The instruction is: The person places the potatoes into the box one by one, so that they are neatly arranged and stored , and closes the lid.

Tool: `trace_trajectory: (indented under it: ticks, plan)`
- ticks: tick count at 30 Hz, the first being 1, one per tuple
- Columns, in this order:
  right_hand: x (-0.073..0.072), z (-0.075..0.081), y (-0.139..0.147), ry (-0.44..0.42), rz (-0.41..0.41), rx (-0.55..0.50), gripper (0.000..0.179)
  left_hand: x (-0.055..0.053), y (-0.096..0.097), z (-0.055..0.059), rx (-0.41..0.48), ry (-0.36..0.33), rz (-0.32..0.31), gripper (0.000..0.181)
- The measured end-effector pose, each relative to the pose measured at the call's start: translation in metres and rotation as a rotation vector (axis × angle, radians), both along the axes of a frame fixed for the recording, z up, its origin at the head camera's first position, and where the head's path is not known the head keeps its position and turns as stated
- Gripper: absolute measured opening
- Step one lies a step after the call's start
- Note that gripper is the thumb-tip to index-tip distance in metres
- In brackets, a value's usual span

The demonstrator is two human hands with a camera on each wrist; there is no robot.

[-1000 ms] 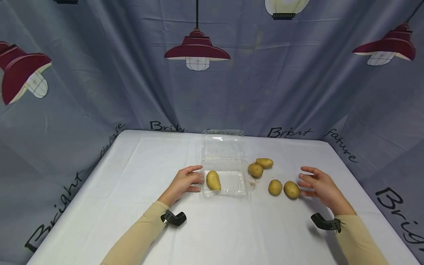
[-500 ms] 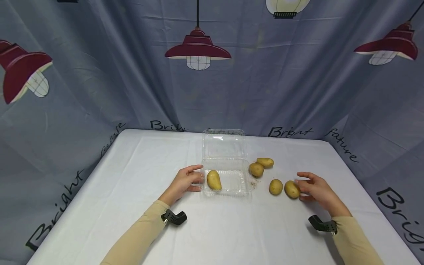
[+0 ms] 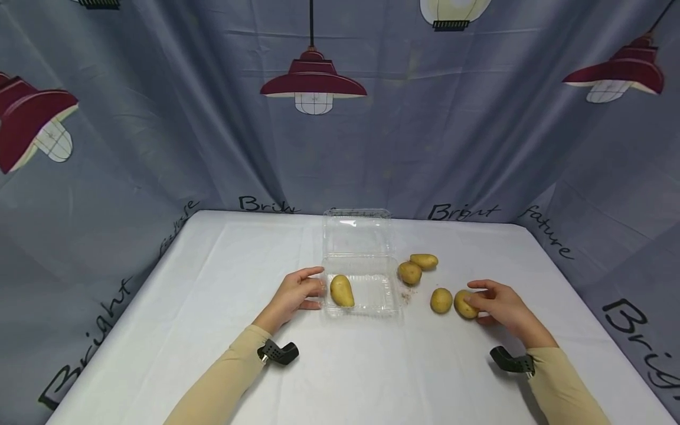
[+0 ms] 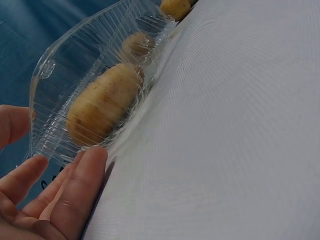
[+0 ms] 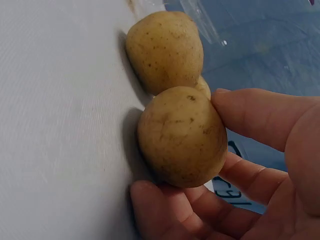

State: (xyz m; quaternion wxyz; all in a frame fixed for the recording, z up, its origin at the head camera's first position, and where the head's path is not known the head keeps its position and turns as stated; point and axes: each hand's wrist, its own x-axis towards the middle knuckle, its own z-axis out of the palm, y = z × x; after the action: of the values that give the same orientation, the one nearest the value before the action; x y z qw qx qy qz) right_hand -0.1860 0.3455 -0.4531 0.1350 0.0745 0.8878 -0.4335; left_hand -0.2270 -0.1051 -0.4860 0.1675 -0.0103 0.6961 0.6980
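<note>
Blue-grey curtain behind white table

Right of the clamshell container, the right hand covers part of the rightmost potato. Behind the container's lid, printed lettering appears illegible. Above the container, the top edge truncates a globe-lamp print.

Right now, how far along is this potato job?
Looks done: one potato sits in the clear container. In hand: the right hand grips another potato. Apparently remaining: three more potatoes on the table, then perhaps the lid, which is open.
</note>
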Motion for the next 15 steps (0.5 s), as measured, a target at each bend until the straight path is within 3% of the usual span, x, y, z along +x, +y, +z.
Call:
trace_trajectory:
  ticks: [15]
  plan:
    - [0.0021, -0.0025, -0.0071, 0.019, -0.015, -0.016, 0.058, 0.0006, -0.0010, -0.0019, 0.000, 0.006, 0.001, 0.054]
